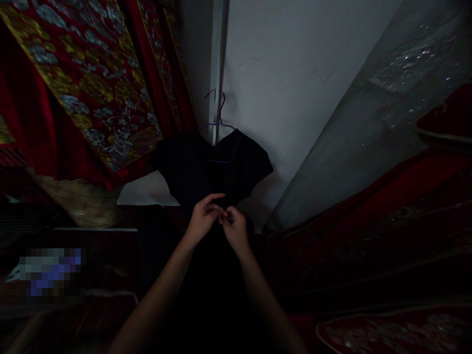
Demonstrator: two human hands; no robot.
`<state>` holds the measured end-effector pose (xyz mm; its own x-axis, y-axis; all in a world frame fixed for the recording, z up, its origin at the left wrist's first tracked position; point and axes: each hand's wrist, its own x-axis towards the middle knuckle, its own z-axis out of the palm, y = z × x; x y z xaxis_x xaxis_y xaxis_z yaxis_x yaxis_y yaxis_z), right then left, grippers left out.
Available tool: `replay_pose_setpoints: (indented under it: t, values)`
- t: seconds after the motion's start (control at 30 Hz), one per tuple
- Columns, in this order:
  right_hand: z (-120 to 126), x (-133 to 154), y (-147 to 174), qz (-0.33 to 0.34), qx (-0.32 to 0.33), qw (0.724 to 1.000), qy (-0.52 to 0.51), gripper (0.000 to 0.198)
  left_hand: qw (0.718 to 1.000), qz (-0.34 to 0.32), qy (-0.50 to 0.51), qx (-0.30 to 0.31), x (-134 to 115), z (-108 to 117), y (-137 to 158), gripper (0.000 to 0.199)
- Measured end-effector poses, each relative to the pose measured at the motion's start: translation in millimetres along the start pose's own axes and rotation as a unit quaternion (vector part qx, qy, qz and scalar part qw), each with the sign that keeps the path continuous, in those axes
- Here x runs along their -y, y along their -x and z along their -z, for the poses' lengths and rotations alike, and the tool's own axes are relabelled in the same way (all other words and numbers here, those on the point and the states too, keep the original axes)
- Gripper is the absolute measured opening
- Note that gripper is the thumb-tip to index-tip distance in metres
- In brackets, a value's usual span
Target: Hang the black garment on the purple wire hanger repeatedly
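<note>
A black short-sleeved garment (pixel 254 157) hangs from a thin purple wire hanger (pixel 221 115) against the wall. Both my hands meet at its front, below the neck opening. My left hand (pixel 204 216) is pinched, with its index finger stretched to the right. Right beside it, my right hand (pixel 235 227) has its thumb and fingers pressed together. The fingertips of the two hands nearly touch or touch at the garment's front edge. Whatever lies between them is too small and dark to make out, perhaps only a bit of the black cloth.
Red cloth with gold and silver embroidery (pixel 103 83) hangs at the upper left. Clear plastic sheeting (pixel 401 83) leans along the right, above dark red embroidered fabric (pixel 398 191). A pale checked cloth (pixel 81 201) lies at the left. The room is dim.
</note>
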<state>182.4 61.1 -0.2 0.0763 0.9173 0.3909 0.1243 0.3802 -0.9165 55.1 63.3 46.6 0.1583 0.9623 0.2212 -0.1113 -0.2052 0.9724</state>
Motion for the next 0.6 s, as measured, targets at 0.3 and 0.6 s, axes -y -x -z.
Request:
replay_pose_setpoints:
  t: [0.3, 0.6]
  values:
    - [5.7, -27.9, -18.9, -0.009, 0.036, 0.999, 0.037, 0.026, 0.973, 0.001, 0.196, -0.125, -49.3, -6.4, -62.3, 0.048]
    - [25.2, -64.7, -18.2, -0.023, 0.054, 0.997, 0.046, 0.031, 0.984, -0.064, 0.151, -0.071, -111.8, -7.1, -143.3, 0.043]
